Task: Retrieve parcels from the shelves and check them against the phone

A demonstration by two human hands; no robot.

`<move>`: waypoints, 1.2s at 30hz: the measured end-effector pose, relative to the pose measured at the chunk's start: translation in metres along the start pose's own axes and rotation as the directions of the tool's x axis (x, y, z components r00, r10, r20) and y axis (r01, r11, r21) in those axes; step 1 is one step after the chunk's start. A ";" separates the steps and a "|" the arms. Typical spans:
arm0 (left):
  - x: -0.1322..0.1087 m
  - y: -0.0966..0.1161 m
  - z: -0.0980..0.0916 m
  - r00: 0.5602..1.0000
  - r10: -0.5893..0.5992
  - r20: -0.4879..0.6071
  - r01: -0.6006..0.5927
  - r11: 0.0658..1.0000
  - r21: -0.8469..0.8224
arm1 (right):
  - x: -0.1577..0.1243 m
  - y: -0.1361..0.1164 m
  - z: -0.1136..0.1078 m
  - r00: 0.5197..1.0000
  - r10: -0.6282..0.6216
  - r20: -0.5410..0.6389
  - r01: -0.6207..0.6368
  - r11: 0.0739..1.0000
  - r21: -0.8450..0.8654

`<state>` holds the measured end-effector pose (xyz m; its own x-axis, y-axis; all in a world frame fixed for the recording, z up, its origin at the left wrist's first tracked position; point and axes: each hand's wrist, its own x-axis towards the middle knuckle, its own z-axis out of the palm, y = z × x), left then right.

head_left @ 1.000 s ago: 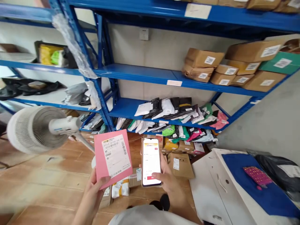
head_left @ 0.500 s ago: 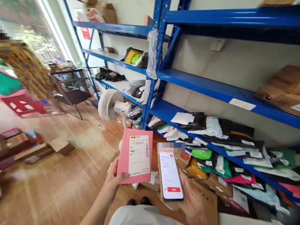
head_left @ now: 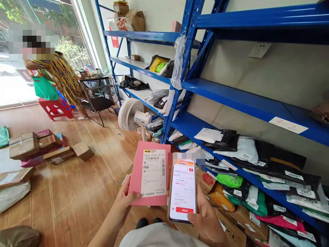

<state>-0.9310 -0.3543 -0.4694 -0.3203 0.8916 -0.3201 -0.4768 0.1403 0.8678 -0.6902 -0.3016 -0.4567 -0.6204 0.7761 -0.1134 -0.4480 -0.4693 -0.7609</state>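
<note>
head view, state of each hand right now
Left hand: closed, holding the pink parcel.
Right hand: closed, holding the phone.

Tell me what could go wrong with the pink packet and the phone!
The pink packet might slip, since only the left hand holds it, near a lower corner. The right thumb is very close to the red button on the phone, so it could tap it by accident. Someone walking might trip on the boxes on the floor.
</note>
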 end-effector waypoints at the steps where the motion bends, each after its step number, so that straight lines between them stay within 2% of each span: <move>1: 0.000 0.000 0.001 1.000 0.003 -0.003 -0.003 1.000 0.002 | 0.001 0.000 -0.002 1.000 -0.004 0.004 0.004 1.000 0.002; 8: -0.003 -0.001 0.012 0.999 0.017 -0.047 -0.016 1.000 0.014 | 0.005 -0.006 -0.008 1.000 -0.019 0.011 0.020 0.999 -0.040; 19: -0.007 -0.007 0.021 1.000 -0.008 -0.012 0.009 0.997 0.070 | 0.001 -0.020 -0.014 0.991 -0.033 0.128 0.038 0.999 -0.032; 30: -0.005 -0.013 0.033 0.998 -0.020 -0.057 0.025 0.995 0.095 | -0.002 -0.018 -0.032 0.990 -0.084 0.113 0.086 0.996 -0.011; 36: -0.003 -0.017 0.041 1.000 -0.010 -0.027 0.011 0.998 0.068 | -0.005 -0.025 -0.039 0.996 -0.035 0.083 0.037 0.999 -0.016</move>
<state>-0.8887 -0.3415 -0.4674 -0.3374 0.8784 -0.3385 -0.4232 0.1796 0.8880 -0.6511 -0.2769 -0.4615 -0.6552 0.7547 -0.0331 -0.4602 -0.4335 -0.7748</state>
